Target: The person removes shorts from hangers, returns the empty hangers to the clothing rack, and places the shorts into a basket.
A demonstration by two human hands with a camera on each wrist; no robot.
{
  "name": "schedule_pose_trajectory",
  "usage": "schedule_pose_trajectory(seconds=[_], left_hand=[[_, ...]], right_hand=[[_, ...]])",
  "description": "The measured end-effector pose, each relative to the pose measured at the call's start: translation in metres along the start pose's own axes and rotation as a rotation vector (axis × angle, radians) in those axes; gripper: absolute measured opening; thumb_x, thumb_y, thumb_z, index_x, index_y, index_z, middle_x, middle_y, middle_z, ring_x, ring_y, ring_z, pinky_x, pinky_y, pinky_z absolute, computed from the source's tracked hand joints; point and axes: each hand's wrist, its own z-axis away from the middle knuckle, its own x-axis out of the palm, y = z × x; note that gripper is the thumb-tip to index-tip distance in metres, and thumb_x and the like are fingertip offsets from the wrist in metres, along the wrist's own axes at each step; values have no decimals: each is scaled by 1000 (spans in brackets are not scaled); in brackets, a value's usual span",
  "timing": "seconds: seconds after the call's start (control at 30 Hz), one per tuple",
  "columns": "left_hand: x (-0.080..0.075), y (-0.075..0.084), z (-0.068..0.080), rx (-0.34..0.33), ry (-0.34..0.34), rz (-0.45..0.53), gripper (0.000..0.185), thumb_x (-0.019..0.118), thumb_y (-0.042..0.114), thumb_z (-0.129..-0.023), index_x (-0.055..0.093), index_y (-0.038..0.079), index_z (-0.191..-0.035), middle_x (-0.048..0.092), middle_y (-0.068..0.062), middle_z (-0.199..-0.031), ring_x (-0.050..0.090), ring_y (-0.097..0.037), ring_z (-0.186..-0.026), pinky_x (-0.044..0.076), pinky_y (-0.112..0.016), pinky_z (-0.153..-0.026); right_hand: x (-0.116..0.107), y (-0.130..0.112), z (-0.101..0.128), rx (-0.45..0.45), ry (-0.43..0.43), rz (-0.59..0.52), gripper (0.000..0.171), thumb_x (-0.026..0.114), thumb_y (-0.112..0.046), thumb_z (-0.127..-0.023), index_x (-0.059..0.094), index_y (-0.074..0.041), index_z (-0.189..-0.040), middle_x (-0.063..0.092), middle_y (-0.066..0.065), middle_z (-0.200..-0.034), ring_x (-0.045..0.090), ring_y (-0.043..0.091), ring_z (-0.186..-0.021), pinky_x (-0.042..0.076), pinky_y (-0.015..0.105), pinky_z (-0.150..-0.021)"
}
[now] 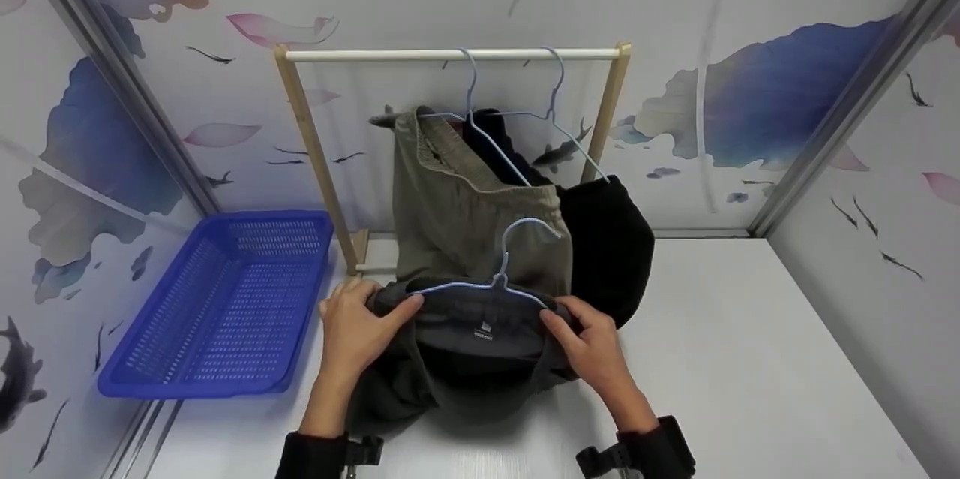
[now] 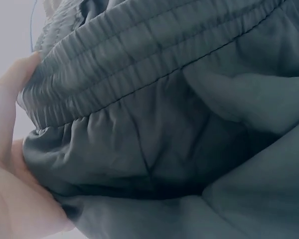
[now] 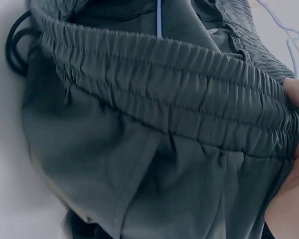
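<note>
Dark grey elastic-waist pants (image 1: 480, 396) are held up over the table, their waistband spread between both hands. My left hand (image 1: 358, 329) pinches the waistband's left end, thumb on the inner side. At the opposite end my right hand (image 1: 596, 347) grips the waistband in the same way. A light blue hanger (image 1: 500, 281) lies across the waistband opening, hook upward, its arms running down toward both thumbs. Its tips are hidden, so I cannot tell whether the fingers press on them. Gathered elastic of the waistband shows closely in both wrist views (image 2: 139, 59) (image 3: 164, 74).
Behind the hands stands a wooden rack with a white rail (image 1: 375, 55). Khaki pants (image 1: 480, 231) and a black garment (image 1: 611, 254) hang there on light blue hangers. A blue plastic basket (image 1: 120, 389) sits at the left. Patterned walls enclose the white table (image 1: 757, 359).
</note>
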Motion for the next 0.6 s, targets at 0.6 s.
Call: schedule_pose_trajectory(seconds=[0.6], left_hand=[[18, 7, 0, -52, 206, 143, 57, 87, 47, -76, 69, 11, -115, 50, -17, -124, 41, -40, -124, 24, -64, -109]], right_hand=[[4, -43, -18, 141, 104, -105, 2, 72, 4, -92, 73, 5, -90, 67, 11, -79, 55, 4, -72, 43, 15, -65]])
